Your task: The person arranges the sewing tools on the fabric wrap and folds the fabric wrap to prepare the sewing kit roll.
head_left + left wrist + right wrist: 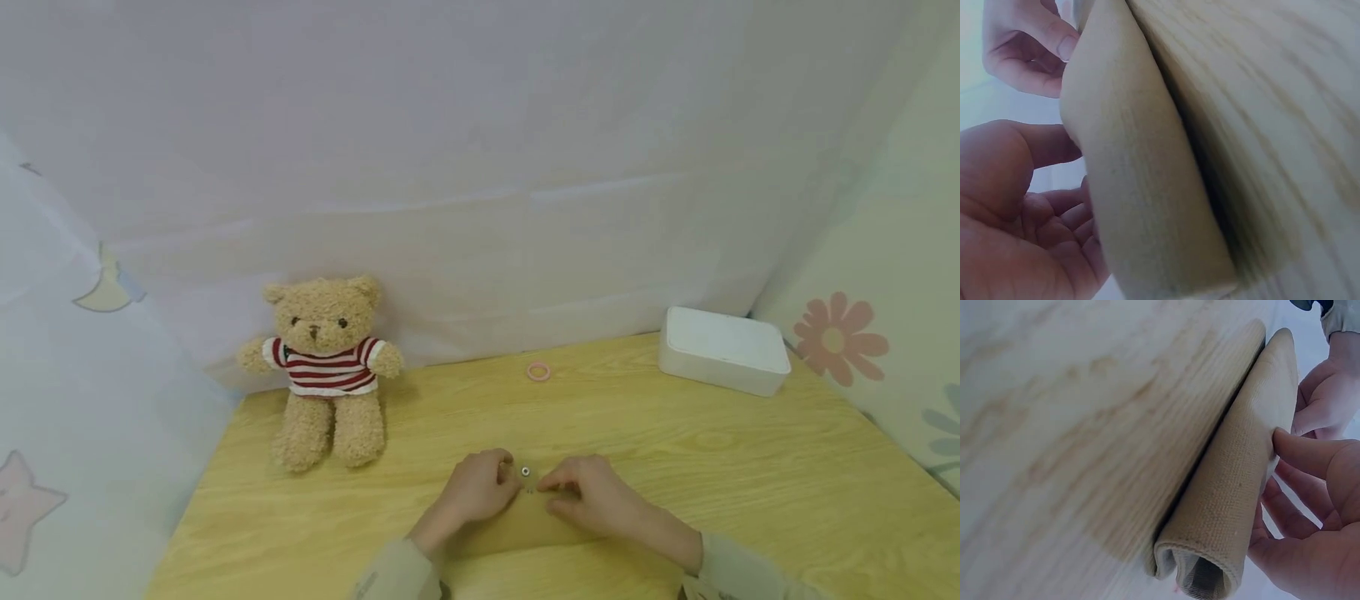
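Observation:
A tan woven cloth roll (517, 533) lies on the table before the person, with a small round metal snap (526, 472) near its far side. In the right wrist view, the end of the cloth roll (1222, 481) reveals folded layers and a dark hollow. The left hand (483, 487) holds the roll left of the snap; its thumb touches the cloth in the left wrist view. On the snap's other side, the right hand (592, 496) grips the roll, thumb (1304, 452) against the fabric and fingers curled alongside. Some fingertips are hidden behind the cloth.
A teddy bear (322, 367) in a striped shirt sits at the table's back left. Near the back edge lies a pink ring (538, 372). A white box (723, 350) stands at the back right. Pale curtains (480, 167) hang behind the wooden table (450, 417).

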`<state>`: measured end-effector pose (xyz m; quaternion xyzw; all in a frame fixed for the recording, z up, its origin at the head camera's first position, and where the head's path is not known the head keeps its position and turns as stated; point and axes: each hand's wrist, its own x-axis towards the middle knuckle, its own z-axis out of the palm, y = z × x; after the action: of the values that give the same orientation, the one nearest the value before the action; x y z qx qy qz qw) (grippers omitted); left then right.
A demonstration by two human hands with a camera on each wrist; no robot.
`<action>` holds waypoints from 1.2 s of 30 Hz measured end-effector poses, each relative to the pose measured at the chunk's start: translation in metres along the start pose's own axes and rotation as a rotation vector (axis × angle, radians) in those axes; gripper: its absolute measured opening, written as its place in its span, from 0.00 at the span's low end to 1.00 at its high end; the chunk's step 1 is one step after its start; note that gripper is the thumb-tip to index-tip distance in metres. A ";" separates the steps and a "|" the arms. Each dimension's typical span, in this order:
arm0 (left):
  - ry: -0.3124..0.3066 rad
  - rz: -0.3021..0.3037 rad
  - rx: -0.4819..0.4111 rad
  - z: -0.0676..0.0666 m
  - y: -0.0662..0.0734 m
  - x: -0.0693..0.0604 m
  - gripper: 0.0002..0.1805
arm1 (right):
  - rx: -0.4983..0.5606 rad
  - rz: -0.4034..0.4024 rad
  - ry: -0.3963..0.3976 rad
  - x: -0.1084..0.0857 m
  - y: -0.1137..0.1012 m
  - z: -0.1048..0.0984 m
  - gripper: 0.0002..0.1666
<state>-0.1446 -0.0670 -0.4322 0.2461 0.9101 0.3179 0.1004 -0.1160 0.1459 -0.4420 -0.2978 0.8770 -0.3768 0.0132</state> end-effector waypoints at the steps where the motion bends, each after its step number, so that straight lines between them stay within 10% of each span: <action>1: 0.006 -0.008 -0.009 0.000 0.000 0.001 0.17 | 0.000 0.000 0.001 0.000 0.000 0.000 0.11; 14: 0.153 0.096 -0.083 0.008 0.007 -0.005 0.04 | -0.021 -0.034 0.110 0.003 -0.005 0.006 0.03; 36: 0.036 0.167 -0.200 0.006 -0.002 -0.015 0.05 | -0.075 0.008 0.106 0.007 -0.012 0.009 0.08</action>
<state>-0.1300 -0.0731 -0.4383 0.3041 0.8518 0.4188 0.0810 -0.1137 0.1302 -0.4390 -0.2743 0.8911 -0.3590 -0.0431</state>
